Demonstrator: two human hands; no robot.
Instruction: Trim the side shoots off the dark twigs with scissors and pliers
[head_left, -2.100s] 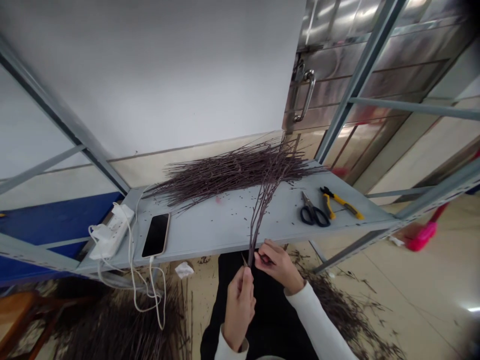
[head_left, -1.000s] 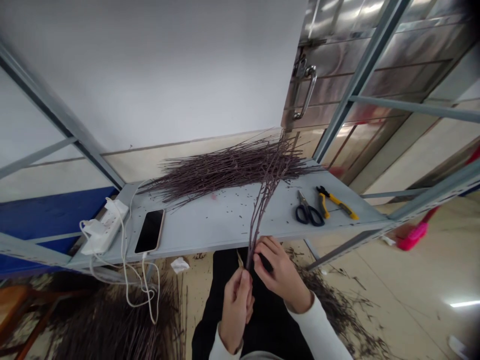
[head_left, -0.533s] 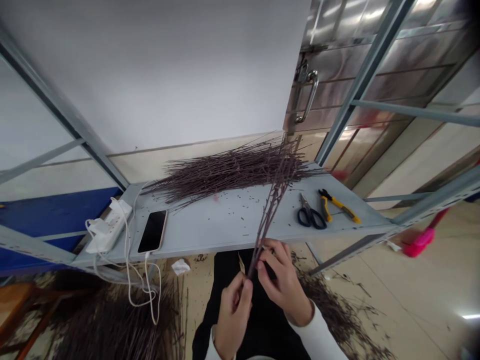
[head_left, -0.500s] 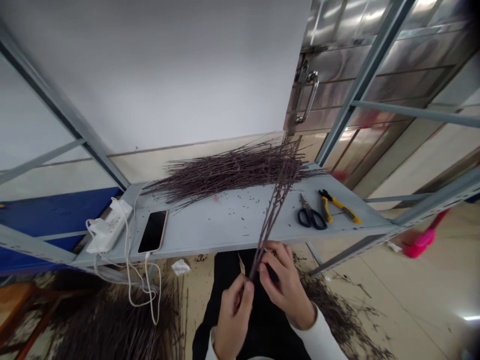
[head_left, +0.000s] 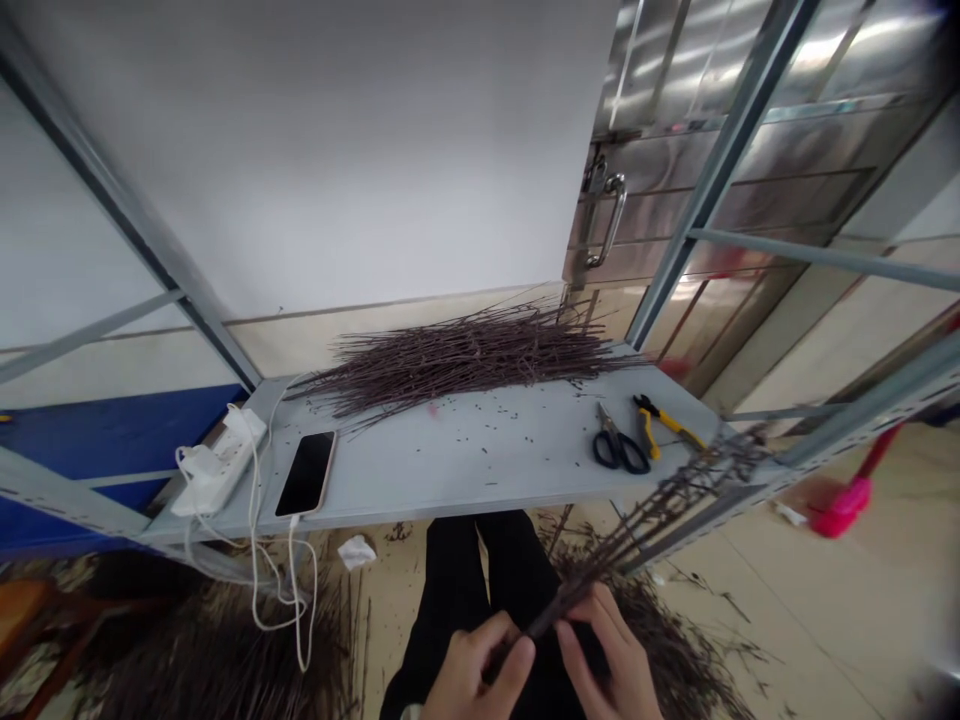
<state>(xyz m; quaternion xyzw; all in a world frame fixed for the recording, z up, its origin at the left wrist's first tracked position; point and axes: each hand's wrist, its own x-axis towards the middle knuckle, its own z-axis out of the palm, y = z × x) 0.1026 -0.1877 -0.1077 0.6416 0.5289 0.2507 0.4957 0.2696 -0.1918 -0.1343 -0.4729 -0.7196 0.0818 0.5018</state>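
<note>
Low in the view, my left hand [head_left: 480, 680] and my right hand [head_left: 604, 665] both close around the thick end of a bundle of thin dark purplish twigs [head_left: 645, 540]. The bundle slants up and to the right, its branched tips crossing the front edge of the grey metal shelf [head_left: 450, 470]. My hands are over my black trousers [head_left: 480, 570]. A larger heap of similar twigs [head_left: 465, 358] lies along the back of the shelf, out of reach of the bundle's tips.
On the shelf lie black-handled scissors [head_left: 619, 450], yellow-handled pliers [head_left: 660, 425], a charging phone [head_left: 306, 474] and a white power strip [head_left: 214, 470]. Cut twigs cover the floor [head_left: 660, 640] on both sides. A tissue [head_left: 356, 552] and a pink brush [head_left: 840, 510] lie farther out.
The twig bundle has swung from pointing up over the shelf to slanting right across its front edge. Both hands have dropped lower, closer to my lap.
</note>
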